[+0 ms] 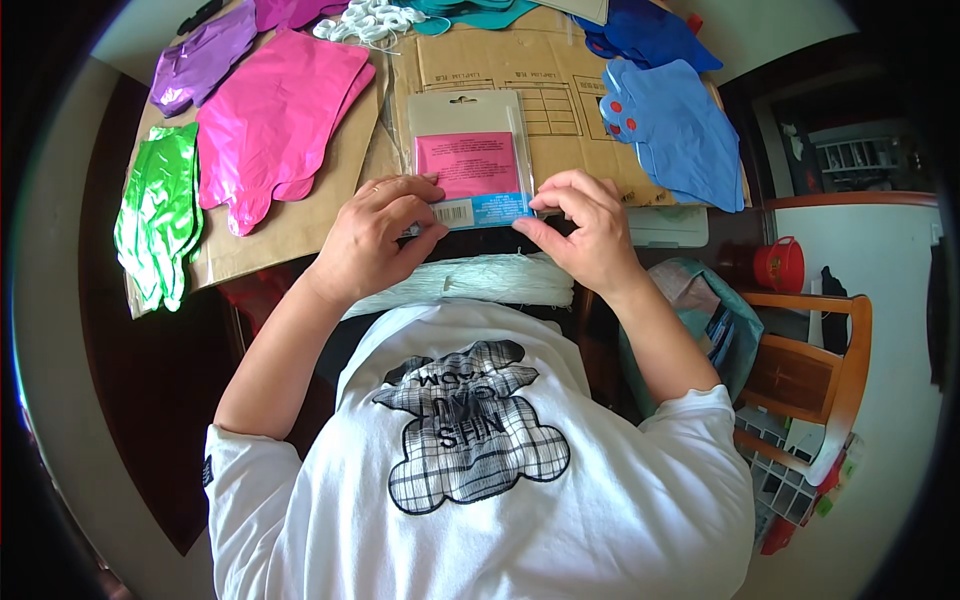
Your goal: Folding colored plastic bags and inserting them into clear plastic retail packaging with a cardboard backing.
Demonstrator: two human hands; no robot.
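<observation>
A clear flat packet (464,160) with a hanging hole lies at the near edge of the cardboard-covered table. Through it show a pink panel, a blue strip and a barcode label. My left hand (385,228) is closed at the packet's lower left corner, thumb and fingers over its edge. On the opposite side, my right hand (587,222) pinches the lower right corner between thumb and fingers. Below both hands, between the table edge and my shirt, rests a thick bundle of white string (480,280).
Flat foil balloons in pink (285,120), green (160,210), purple (203,58) and blue (672,125) lie around the cardboard (560,165). White cord (365,22) is heaped at the back. A wooden chair (800,375) and a red bucket (780,266) stand at right.
</observation>
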